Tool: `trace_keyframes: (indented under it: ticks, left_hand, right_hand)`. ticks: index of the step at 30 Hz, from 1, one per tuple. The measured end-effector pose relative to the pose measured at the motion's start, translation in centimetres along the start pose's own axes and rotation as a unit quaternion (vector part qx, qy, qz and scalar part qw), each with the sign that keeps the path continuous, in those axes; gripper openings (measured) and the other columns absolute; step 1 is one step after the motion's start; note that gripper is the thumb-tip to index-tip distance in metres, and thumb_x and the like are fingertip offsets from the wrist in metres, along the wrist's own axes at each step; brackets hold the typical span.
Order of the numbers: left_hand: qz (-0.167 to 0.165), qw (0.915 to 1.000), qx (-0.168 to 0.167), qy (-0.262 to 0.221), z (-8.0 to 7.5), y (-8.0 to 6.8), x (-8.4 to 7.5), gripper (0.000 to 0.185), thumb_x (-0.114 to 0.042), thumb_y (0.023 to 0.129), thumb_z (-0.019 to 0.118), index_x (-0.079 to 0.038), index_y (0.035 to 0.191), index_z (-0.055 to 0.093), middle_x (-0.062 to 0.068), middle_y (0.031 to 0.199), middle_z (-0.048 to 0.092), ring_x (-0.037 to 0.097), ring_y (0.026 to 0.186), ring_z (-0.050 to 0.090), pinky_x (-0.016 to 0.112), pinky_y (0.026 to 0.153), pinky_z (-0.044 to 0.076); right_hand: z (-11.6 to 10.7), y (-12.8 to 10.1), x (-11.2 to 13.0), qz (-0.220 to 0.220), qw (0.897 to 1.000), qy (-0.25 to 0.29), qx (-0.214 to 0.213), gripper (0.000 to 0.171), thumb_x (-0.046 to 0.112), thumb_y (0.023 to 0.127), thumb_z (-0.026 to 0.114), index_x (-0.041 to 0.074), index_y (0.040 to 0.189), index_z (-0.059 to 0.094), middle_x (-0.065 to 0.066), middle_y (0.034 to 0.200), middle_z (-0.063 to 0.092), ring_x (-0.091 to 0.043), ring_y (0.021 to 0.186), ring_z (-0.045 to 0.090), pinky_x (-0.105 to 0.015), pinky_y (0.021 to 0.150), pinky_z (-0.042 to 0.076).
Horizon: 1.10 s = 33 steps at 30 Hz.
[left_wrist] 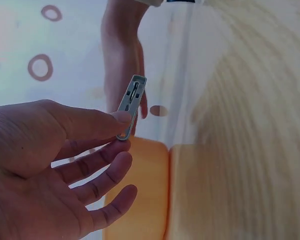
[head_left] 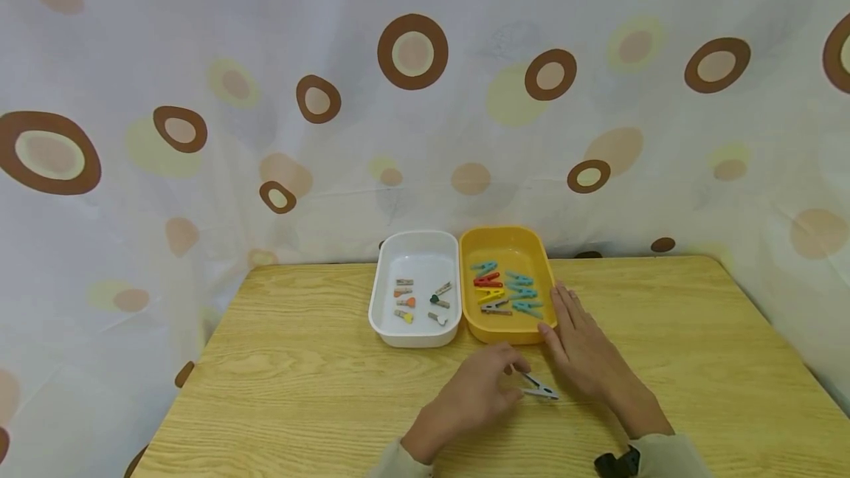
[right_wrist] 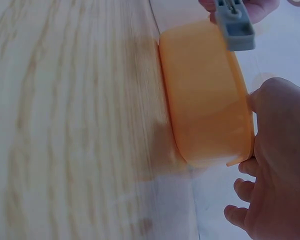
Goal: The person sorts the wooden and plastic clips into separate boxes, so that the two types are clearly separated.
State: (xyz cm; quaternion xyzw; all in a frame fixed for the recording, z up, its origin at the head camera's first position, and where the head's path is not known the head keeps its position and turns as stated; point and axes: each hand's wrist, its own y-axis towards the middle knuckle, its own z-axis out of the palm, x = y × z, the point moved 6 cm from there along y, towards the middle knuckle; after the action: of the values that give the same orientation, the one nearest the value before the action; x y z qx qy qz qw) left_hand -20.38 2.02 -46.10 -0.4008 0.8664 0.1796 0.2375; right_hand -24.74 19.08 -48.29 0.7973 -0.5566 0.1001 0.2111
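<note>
From the head view I have my left hand (head_left: 474, 389) at about 6 o'clock on the wooden table (head_left: 279, 382), pinching one end of a grey clothespin (head_left: 536, 387) between thumb and fingertip; the other fingers spread loosely below. My right hand (head_left: 581, 345) lies flat with straight fingers, its thumb side against the right-hand rim of the yellow tray (head_left: 473, 316), which sits at 12 o'clock from the peg. The white tray (head_left: 381, 301) touches the yellow one at its 9 o'clock side. Broad bare tabletop runs out at 3 and 9 o'clock, and the near edge is cut off below my sleeves. A curtain (head_left: 412, 94) printed with brown rings closes off the far edge.

The small pegs in the white tray are too small to make out well. Both wrist views are soft and washed out. The trays are smooth plastic with rounded corners; the peg is slim, with a metal spring.
</note>
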Motion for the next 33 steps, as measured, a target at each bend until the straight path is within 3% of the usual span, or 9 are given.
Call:
trace_keyframes:
  ticks: [15, 27, 33]
  left_hand:
    - [0.027, 0.9969, -0.066, -0.034, -3.5, -0.3, 1.2, 0.025, -0.012, 0.091, 0.081, -0.011, 0.115, 0.072, -0.005, 0.11, 0.069, 0.013, 0.1, 0.065, 0.02, 0.088, 0.052]
    - [0.035, 0.9887, -0.135, -0.054, -5.4, 0.5, 2.3, 0.024, -0.007, 0.09, 0.08, -0.008, 0.112, 0.072, 0.002, 0.11, 0.07, 0.021, 0.099, 0.066, 0.03, 0.088, 0.055]
    - [0.029, 0.9845, -0.163, -0.059, -6.5, 2.0, 2.9, 0.023, -0.009, 0.091, 0.079, -0.006, 0.113, 0.072, 0.005, 0.112, 0.071, 0.024, 0.1, 0.066, 0.034, 0.089, 0.055]
  right_hand:
    - [-0.2, 0.0, 0.1, -0.005, 1.0, -0.004, -0.007, 0.071, 0.038, 0.112, 0.039, -0.007, 0.161, 0.014, -0.027, 0.167, 0.014, -0.049, 0.151, 0.018, -0.066, 0.115, 0.026]
    - [0.3, -0.2, 0.1, -0.006, 1.0, 0.005, -0.003, 0.071, 0.038, 0.112, 0.038, -0.006, 0.161, 0.013, -0.028, 0.167, 0.015, -0.049, 0.151, 0.018, -0.07, 0.112, 0.028]
    - [0.0, 0.1, 0.2, -0.011, 1.0, -0.004, -0.013, 0.07, 0.037, 0.112, 0.039, -0.007, 0.161, 0.015, -0.027, 0.167, 0.015, -0.049, 0.151, 0.018, -0.068, 0.114, 0.027]
